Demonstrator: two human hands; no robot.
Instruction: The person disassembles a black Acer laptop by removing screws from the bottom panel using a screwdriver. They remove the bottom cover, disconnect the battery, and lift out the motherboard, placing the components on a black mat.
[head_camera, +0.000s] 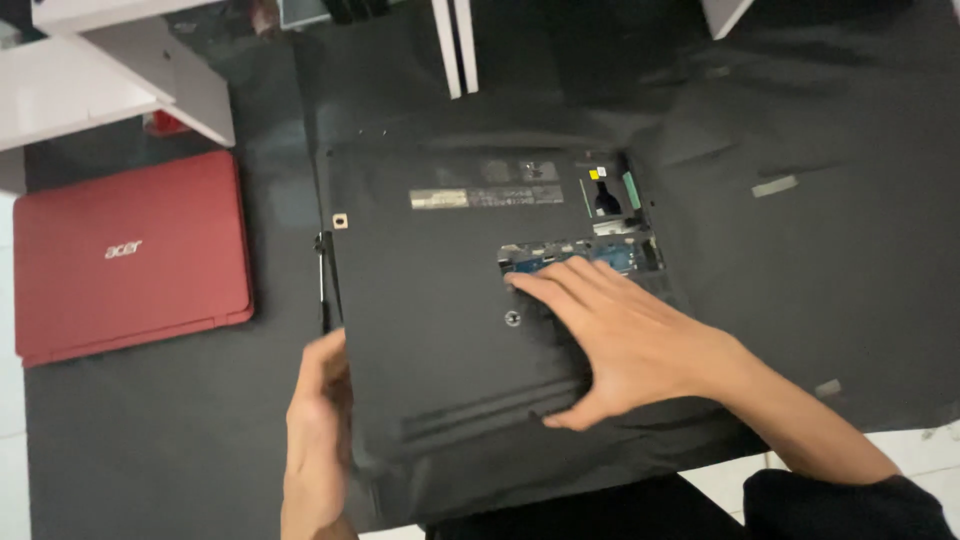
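Nearest the camera, the left hand (318, 440) curls over the near-left edge of a black laptop (440, 330) that lies upside down, fingers wrapped around its rim in a loose grip. The right hand (620, 340) rests flat on the laptop's underside, fingers spread and extended, thumb stretched toward the near edge; it holds nothing. Its fingertips (525, 282) touch the rim of an open compartment (585, 255) where a blue circuit board shows. Just beyond lies a second, smaller opening (605, 190) with a green strip beside it. The laptop sits in the middle of a black mat (820, 250). To the left, well apart, a closed red laptop (130, 255) lies on the same mat. Farthest away, a white shelf unit (110, 75) stands at the upper left.
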